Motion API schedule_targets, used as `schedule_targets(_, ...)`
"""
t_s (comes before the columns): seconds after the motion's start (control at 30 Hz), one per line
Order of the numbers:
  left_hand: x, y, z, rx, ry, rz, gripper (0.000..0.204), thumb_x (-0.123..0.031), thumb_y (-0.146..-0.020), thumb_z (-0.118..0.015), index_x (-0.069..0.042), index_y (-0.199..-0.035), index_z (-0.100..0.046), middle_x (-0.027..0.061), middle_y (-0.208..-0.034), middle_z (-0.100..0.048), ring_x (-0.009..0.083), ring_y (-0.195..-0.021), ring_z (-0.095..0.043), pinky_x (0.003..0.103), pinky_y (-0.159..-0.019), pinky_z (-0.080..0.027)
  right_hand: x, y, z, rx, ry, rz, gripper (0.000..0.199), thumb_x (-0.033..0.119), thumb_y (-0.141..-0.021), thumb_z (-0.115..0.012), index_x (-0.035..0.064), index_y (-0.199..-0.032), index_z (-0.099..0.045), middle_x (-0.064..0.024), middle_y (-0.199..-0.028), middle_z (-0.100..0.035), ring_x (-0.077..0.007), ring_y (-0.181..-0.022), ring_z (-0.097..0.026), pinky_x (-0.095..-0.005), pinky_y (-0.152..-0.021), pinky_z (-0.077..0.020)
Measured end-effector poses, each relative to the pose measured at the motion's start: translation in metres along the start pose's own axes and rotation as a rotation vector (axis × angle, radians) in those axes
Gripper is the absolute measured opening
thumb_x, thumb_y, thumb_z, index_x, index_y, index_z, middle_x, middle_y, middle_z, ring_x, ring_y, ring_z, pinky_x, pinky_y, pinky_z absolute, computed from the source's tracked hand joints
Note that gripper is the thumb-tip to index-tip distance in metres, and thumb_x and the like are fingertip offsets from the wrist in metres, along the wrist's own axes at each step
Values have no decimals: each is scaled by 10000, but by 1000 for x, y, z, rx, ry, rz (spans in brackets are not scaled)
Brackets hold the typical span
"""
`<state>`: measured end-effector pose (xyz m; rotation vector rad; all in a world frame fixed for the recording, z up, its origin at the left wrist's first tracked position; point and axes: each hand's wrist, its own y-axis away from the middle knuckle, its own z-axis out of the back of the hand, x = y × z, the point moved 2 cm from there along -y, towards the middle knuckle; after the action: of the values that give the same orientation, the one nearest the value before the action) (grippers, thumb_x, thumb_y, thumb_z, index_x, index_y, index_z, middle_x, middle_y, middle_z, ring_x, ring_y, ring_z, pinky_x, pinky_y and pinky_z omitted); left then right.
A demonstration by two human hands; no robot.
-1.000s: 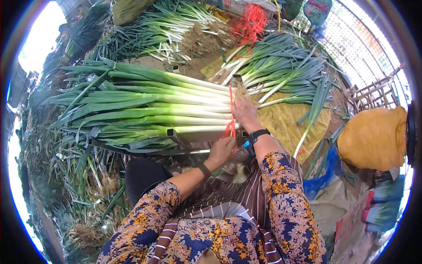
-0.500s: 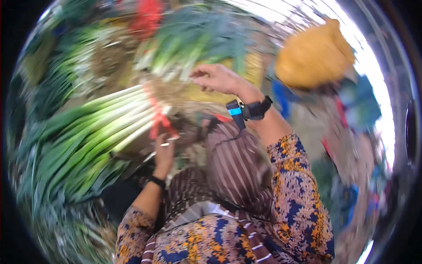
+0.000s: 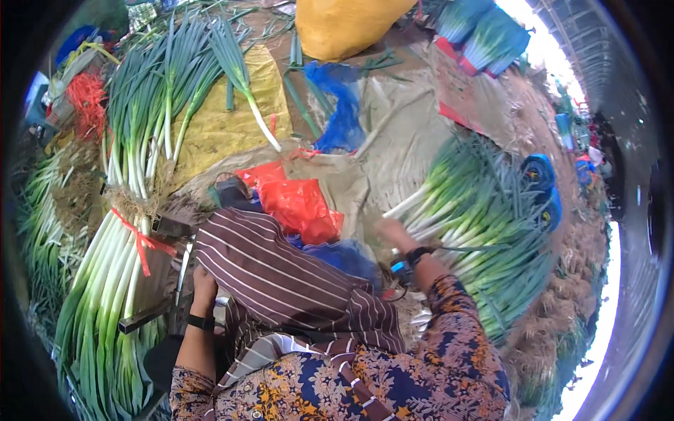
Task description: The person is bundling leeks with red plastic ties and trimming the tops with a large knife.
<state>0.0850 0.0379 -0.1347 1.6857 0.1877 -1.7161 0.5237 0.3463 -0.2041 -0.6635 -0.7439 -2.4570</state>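
Note:
My left hand (image 3: 204,286) is curled beside a narrow pale blade-like strip (image 3: 184,272), its fingers partly hidden by the striped brown cloth (image 3: 274,259). Left of it, a leek bundle (image 3: 105,274) tied with red ribbon (image 3: 142,242) lies across a stand with dark metal bars (image 3: 144,317), white stems and roots pointing away from me. My right hand (image 3: 394,234), smeared by motion, reaches to the white stem ends of a loose leek heap (image 3: 474,242) on the right. Whether it grips a stem cannot be made out.
Leeks (image 3: 151,91) lie on a yellow sheet (image 3: 263,81) at the far left, near red ribbon strands (image 3: 86,104). Red plastic (image 3: 302,207) and blue netting (image 3: 338,102) lie ahead. A yellow sack (image 3: 344,24) stands at the back; blue rolls (image 3: 542,186) sit beyond the heap.
The view has swung right, bringing the leek heap into sight. My right hand has gone from beside the tied bundle's root end to that heap. My left hand is now apart from the red ribbon.

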Motion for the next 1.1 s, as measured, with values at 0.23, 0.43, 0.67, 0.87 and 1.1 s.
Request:
schedule_targets(0.23,-33,17,22,-146,20,62,216,-101,-830,-512,26,-978,-604,37,-816,-639,134,-708,-580,281,-640,-468,72,-88,-104,-34,-78,29,324,313,-755,-634,54,-949,-627,-126,-869,-641,-287,-713,-630,-374,-683,-500)
schedule_targets(0.43,-36,35,25,-223,-39,60,185,-88,-840,-516,23,-946,-621,43,-830,-632,133,-725,-580,281,-645,-470,96,-135,-152,43,280,-97,322,337,-782,-611,23,-845,-633,-197,-830,-640,-358,-820,-629,-447,-691,-518)
schedule_targets(0.67,-29,53,36,-205,12,123,187,-42,-842,-507,15,-1000,-590,27,-876,-621,108,-744,-563,261,-665,-466,57,-135,-73,-92,-470,-163,188,169,-818,-557,17,-898,-631,-111,-828,-655,-220,-776,-615,-325,-702,-470)
schedule_targets(0.87,-16,48,25,-191,-60,68,173,-98,-861,-534,27,-954,-609,34,-869,-625,95,-801,-551,238,-715,-446,35,-75,1,151,-1292,-263,171,184,-869,-546,55,-976,-583,-15,-904,-590,-125,-836,-553,-269,-728,-437)
schedule_targets(1.1,-87,42,23,-261,-44,-25,161,-123,-884,-521,14,-915,-601,-6,-727,-574,61,-633,-516,209,-565,-418,139,-80,80,154,-1201,15,171,211,-848,-566,64,-936,-562,-57,-903,-593,-157,-799,-565,-315,-695,-463)
